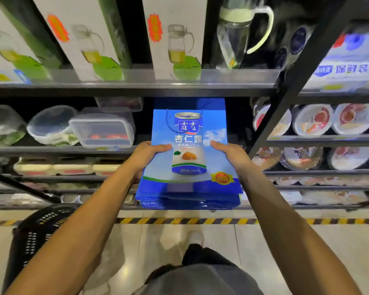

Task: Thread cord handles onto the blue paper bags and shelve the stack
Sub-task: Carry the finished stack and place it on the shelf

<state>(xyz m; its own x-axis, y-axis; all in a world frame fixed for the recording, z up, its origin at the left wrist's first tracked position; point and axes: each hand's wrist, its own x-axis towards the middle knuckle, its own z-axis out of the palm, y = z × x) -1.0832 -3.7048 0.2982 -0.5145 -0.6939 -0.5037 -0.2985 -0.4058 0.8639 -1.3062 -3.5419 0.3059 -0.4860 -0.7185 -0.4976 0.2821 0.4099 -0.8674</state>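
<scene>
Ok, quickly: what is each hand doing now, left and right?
Left hand: holds the left edge of the bag stack, thumb on top.
Right hand: holds the right edge of it, thumb on top.

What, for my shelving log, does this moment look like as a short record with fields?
bags: flat blue stack, held level, far end at the gap between stocked goods, near end out over the aisle
cord: blue, threaded on the top bag
left hand: grips the stack's left edge, thumb on top
right hand: grips the right edge, thumb on top
shelf: whether the stack rests on it cannot be told
left of gap: clear containers
right of gap: wrapped bowls
floor: black basket
</scene>
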